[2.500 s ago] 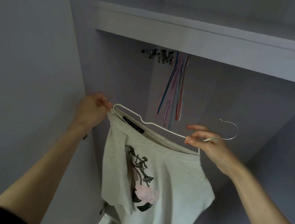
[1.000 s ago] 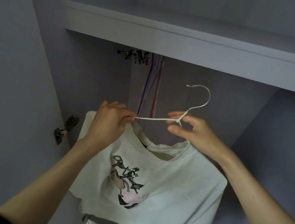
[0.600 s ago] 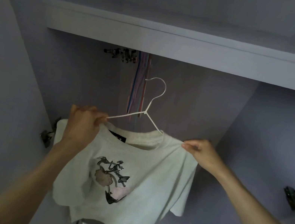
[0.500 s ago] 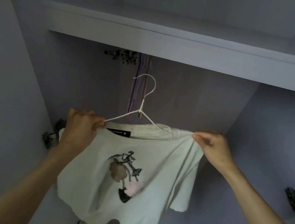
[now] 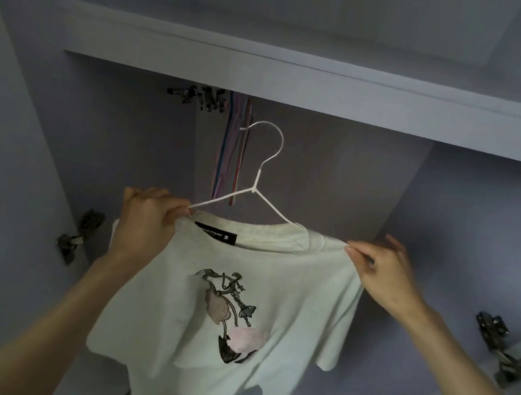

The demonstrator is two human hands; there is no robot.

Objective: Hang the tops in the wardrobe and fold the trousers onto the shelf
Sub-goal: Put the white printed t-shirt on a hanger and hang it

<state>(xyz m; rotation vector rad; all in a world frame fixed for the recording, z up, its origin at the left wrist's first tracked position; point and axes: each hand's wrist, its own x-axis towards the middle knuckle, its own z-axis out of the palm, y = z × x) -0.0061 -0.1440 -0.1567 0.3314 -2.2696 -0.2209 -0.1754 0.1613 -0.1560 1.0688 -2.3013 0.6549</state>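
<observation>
Pale lilac wardrobe panels (image 5: 9, 153) fill the view, seen from below. Between them the left hand (image 5: 146, 222) is clenched around the left shoulder of a white T-shirt (image 5: 234, 297), its fingers curled over the cloth and the left arm of a white wire hanger (image 5: 255, 189). The right hand (image 5: 381, 274) pinches the shirt's right shoulder seam between thumb and fingertips, the other fingers lifted loosely behind. The shirt hangs stretched between the two hands, its collar with a black label facing the camera and a dark and pink print on its front; its wavy hem droops below both forearms. The hanger's right arm disappears inside the collar, and its neck and hook rise above the shirt midway between the hands, the hook in the air and resting on nothing.

Above the shirt runs a wide shelf (image 5: 307, 80). Just under it, up and left of the hook, a cluster of metal clips (image 5: 199, 99) and several thin coloured hangers (image 5: 230, 153) hang down behind the white one. Metal door hinges sit left of the shirt (image 5: 75, 234) and right of it (image 5: 500, 347).
</observation>
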